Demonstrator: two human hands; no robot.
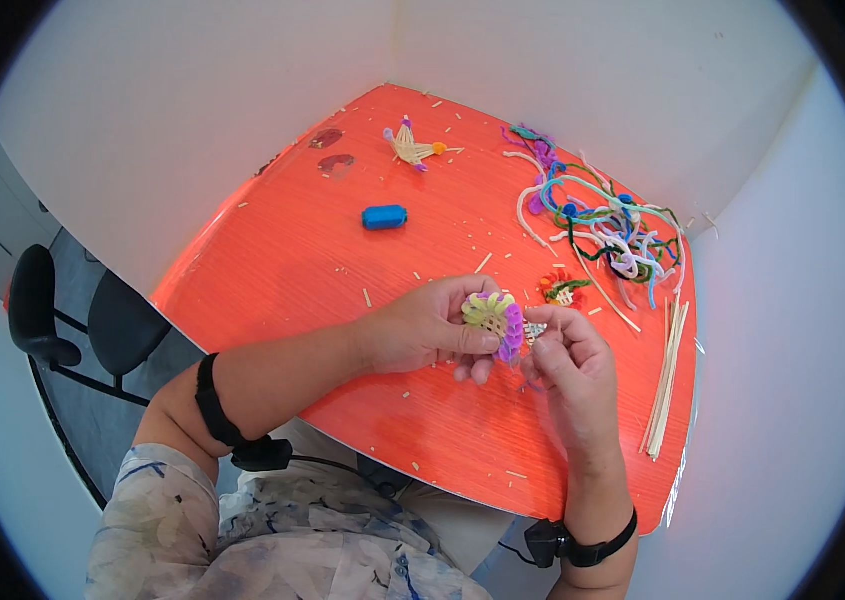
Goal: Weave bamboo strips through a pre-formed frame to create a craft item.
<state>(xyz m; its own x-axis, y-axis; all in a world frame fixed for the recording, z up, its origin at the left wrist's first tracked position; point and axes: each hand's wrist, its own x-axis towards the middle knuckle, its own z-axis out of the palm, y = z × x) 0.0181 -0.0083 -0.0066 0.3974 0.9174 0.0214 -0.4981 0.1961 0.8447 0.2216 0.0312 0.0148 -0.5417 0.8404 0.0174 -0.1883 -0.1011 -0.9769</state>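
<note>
Near the front of the red table, my left hand (431, 322) grips a small woven yarn piece (489, 311) between thumb and fingers. Yellow-green loops edge its upper left, purple loops its right side, and pale sticks show in the middle. Close on its right, my right hand (579, 372) is closed in a pinch beside the purple edge. A thin purple yarn strand (537, 386) runs below these fingers; the fingertips partly hide what they grip. Just beyond my right hand lies another small woven piece (565, 290) in red, orange and green.
A tangle of coloured yarn (623, 240) covers the table's far right. Thin pale sticks (667, 385) lie along the right edge. Farther back are a blue spool (385, 217) and a star-shaped stick piece (410, 148). Stick scraps dot the red tabletop (293, 270); white walls (583, 70) stand behind.
</note>
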